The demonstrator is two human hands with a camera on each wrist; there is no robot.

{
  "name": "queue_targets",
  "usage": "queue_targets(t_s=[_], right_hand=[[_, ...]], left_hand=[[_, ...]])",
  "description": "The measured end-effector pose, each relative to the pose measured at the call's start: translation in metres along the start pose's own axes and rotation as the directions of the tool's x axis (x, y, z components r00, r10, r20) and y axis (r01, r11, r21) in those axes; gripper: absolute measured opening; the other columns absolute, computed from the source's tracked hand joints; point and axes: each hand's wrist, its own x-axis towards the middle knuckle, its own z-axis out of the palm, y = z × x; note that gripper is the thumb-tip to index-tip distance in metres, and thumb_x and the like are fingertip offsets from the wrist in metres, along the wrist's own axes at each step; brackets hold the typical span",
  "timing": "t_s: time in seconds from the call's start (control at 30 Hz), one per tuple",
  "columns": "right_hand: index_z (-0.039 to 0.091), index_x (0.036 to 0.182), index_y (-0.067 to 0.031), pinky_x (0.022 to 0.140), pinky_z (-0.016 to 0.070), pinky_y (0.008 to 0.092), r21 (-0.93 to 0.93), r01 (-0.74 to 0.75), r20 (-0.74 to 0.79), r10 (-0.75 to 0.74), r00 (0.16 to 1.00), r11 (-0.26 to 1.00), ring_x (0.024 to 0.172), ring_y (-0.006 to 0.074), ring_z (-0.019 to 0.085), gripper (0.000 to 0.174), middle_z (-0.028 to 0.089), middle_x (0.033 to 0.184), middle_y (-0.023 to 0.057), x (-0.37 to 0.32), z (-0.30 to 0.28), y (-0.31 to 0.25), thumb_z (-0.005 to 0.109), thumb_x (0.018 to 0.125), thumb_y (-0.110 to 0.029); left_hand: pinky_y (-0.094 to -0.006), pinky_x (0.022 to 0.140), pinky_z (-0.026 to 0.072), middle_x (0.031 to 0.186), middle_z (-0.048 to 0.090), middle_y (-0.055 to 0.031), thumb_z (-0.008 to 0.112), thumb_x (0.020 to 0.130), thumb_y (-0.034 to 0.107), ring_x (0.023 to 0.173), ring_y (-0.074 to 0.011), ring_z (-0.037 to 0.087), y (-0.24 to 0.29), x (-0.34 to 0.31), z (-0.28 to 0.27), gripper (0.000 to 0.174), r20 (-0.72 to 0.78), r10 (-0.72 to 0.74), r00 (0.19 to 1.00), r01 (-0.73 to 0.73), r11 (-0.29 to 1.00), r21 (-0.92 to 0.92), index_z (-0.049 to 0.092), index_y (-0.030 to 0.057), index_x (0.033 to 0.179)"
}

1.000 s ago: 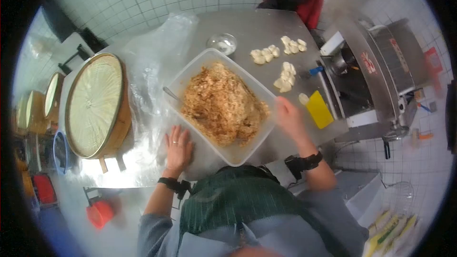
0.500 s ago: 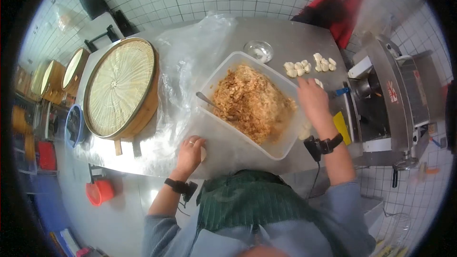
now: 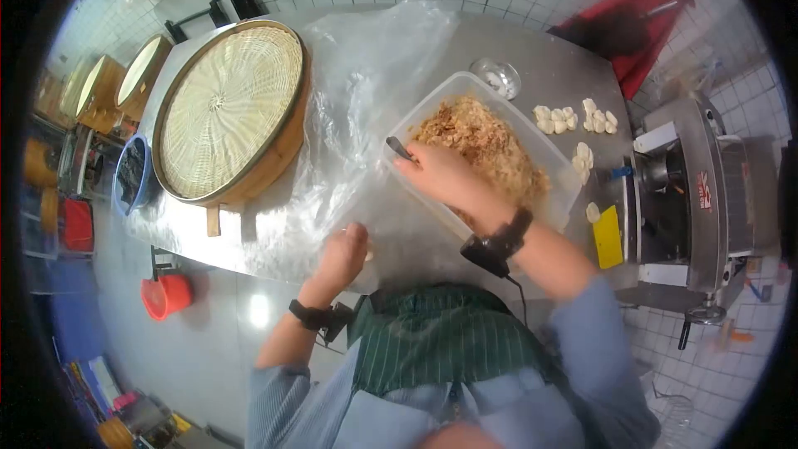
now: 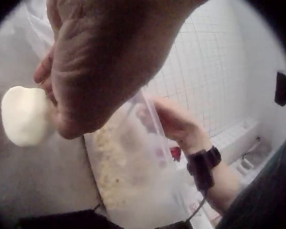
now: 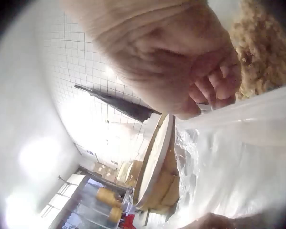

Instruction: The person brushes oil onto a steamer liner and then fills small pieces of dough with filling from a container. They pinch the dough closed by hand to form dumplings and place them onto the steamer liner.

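Observation:
A large translucent tub [image 3: 564,214] of brown, crumbly filling [image 3: 490,137] stands on the metal table. My right hand [image 3: 445,175] reaches across it and grips the dark handle of a spoon [image 3: 398,148] at the tub's left rim; the spoon's far end is hidden. Left of the tub, close over the table's front part, my left hand [image 3: 341,256] has its fingers curled and holds a pale piece of dough [image 4: 26,116], which sticks out beside the palm in the left wrist view. Several small dough pieces [image 3: 555,120] lie in groups right of the tub.
A round bamboo steamer [image 3: 233,108] stands at the left, beside crumpled clear plastic sheet [image 3: 366,75]. Behind the tub is a small glass bowl [image 3: 496,79]. A yellow scraper [image 3: 608,237] lies at the right, next to a metal machine [image 3: 706,183]. A blue basin [image 3: 133,175] sits far left.
My right hand has gone from the tub's right side, over the dough pieces, to the spoon on the left. My left hand, earlier spread on the table, has curled. The head view has shifted.

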Motion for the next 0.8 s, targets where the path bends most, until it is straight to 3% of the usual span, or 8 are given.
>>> queue_targets(t_s=[0.07, 0.1, 0.17, 0.27, 0.37, 0.43, 0.6, 0.8], right_hand=[[0.058, 0.093, -0.0025, 0.069, 0.0469, 0.0459, 0.015, -0.04, -0.057, 0.041, 0.998, 0.999, 0.081, 0.0371, 0.061, 0.031, 0.064, 0.085, 0.0184, -0.01, 0.003, -0.002, 0.057, 0.085, -0.032], [0.057, 0.091, -0.0029, 0.068, 0.047, 0.0456, -0.042, 0.06, -0.089, -0.064, 0.994, 0.997, 0.079, 0.0368, 0.061, 0.028, 0.063, 0.082, 0.0177, -0.014, 0.007, 0.001, 0.06, 0.083, -0.03], [0.056, 0.089, -0.0032, 0.067, 0.0471, 0.0452, -0.098, 0.155, -0.115, -0.166, 0.979, 0.983, 0.078, 0.0365, 0.061, 0.026, 0.062, 0.08, 0.017, -0.016, 0.012, 0.006, 0.062, 0.082, -0.027], [0.054, 0.087, -0.0045, 0.067, 0.0474, 0.0455, -0.193, 0.256, -0.042, -0.269, 0.962, 0.947, 0.076, 0.0364, 0.06, 0.022, 0.06, 0.076, 0.0164, -0.017, 0.011, 0.008, 0.065, 0.079, -0.021], [0.055, 0.09, -0.0051, 0.066, 0.0485, 0.0445, -0.294, 0.359, 0.067, -0.356, 0.932, 0.886, 0.078, 0.0335, 0.061, 0.019, 0.06, 0.078, 0.0148, -0.041, 0.014, 0.006, 0.065, 0.078, -0.018], [0.057, 0.09, -0.0075, 0.064, 0.0494, 0.0429, -0.292, 0.477, 0.077, -0.477, 0.876, 0.829, 0.075, 0.0292, 0.061, 0.014, 0.059, 0.076, 0.0102, -0.064, 0.02, 0.01, 0.062, 0.079, -0.014], [0.058, 0.088, -0.0102, 0.061, 0.0489, 0.0383, -0.222, 0.619, 0.132, -0.606, 0.785, 0.753, 0.071, 0.0243, 0.059, 0.011, 0.055, 0.071, 0.005, -0.107, 0.016, 0.026, 0.061, 0.078, -0.013], [0.062, 0.083, -0.0099, 0.065, 0.0499, 0.0367, -0.031, 0.573, -0.012, -0.574, 0.819, 0.819, 0.072, 0.0239, 0.061, 0.01, 0.061, 0.075, 0.0052, -0.144, -0.006, 0.045, 0.066, 0.076, -0.015]], left_hand=[[-0.0407, 0.066, 0.0478, 0.076, 0.058, -0.0187, 0.05, 0.092, 0.01, 0.071, -0.0357, 0.059, 0.014, 0.0, -0.012, 0.009, -0.173, -0.133, 0.976, 0.079, 0.953, -0.292, 0.052, 0.0029, 0.096], [-0.0299, 0.07, 0.0482, 0.086, 0.059, -0.0061, 0.054, 0.091, 0.009, 0.082, -0.0161, 0.06, 0.003, 0.001, -0.011, 0.015, -0.156, -0.208, 0.966, 0.119, 0.886, -0.447, 0.054, 0.0036, 0.105], [-0.0292, 0.07, 0.0481, 0.089, 0.06, -0.0064, 0.053, 0.092, 0.011, 0.082, -0.0138, 0.058, 0.02, 0.007, -0.034, 0.02, -0.083, -0.355, 0.931, 0.113, 0.498, -0.86, 0.056, 0.0037, 0.111], [-0.0343, 0.082, 0.0519, 0.103, 0.061, -0.008, 0.051, 0.094, 0.014, 0.094, -0.0193, 0.061, 0.031, 0.014, -0.061, 0.029, -0.003, -0.461, 0.887, 0.027, 0.058, -0.998, 0.052, 0.0017, 0.12], [-0.0392, 0.088, 0.051, 0.107, 0.062, -0.0121, 0.052, 0.094, 0.015, 0.098, -0.0239, 0.062, 0.027, 0.018, -0.073, 0.029, -0.024, -0.382, 0.924, -0.099, -0.177, -0.979, 0.052, 0.0013, 0.119], [-0.0454, 0.094, 0.0464, 0.106, 0.06, -0.014, 0.053, 0.093, 0.012, 0.1, -0.0269, 0.059, 0.03, 0.022, -0.073, 0.023, 0.074, -0.427, 0.901, -0.158, -0.483, -0.861, 0.052, 0.0013, 0.113], [-0.0505, 0.102, 0.0423, 0.11, 0.059, -0.0159, 0.054, 0.092, 0.01, 0.117, -0.0318, 0.052, 0.056, 0.034, -0.07, 0.024, 0.199, -0.312, 0.929, -0.051, -0.641, -0.766, 0.051, -0.0009, 0.113], [-0.0481, 0.103, 0.0428, 0.124, 0.052, -0.0144, 0.056, 0.089, 0.004, 0.12, -0.029, 0.05, 0.09, 0.035, -0.063, 0.035, 0.244, -0.262, 0.934, 0.063, -0.552, -0.832, 0.045, -0.0028, 0.122]])
